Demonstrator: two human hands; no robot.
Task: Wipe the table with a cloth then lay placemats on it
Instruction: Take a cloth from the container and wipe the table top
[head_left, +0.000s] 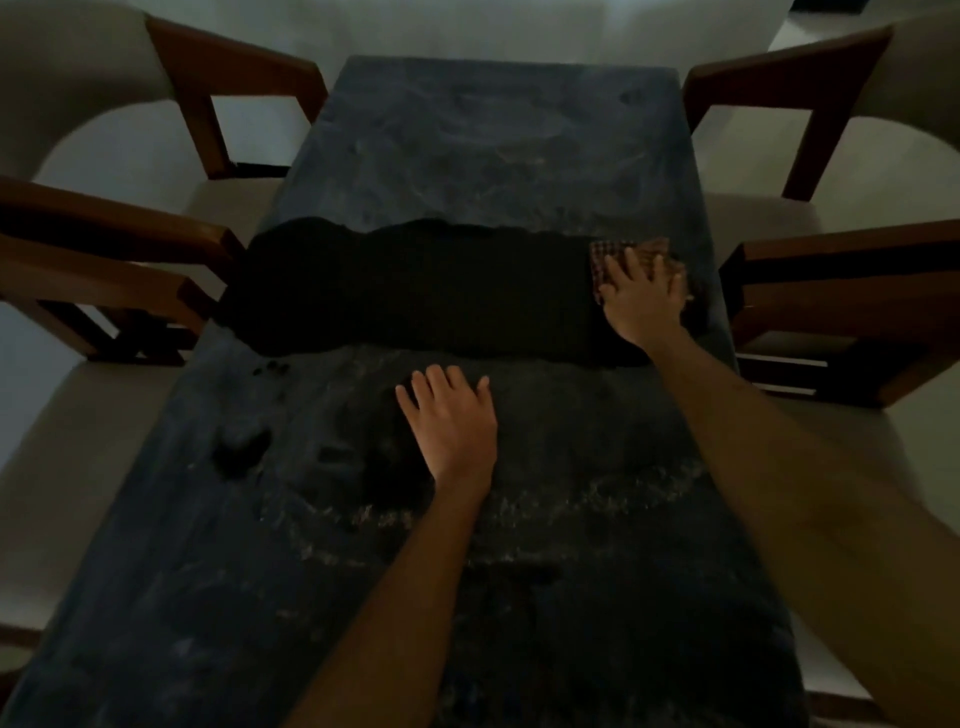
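So I'm leaning over this dusty dark tabletop (467, 156) and pressing a checked cloth (649, 254) flat under my right hand (641, 299), out near the right edge about halfway up the table. The fingers (631, 262) are lying spread and straight on top of the cloth, not bunched around it, which I think spreads the pressure so it's picking up more dust per pass. A clean black band (405, 296) is running across the table to the left of the cloth. My left hand (449, 421) is resting palm down in the near middle, fingers relaxed and slightly apart, holding nothing, probably just propping me up for the reach. No placemats anywhere in view, and chairs (234, 93) are sitting along both sides.
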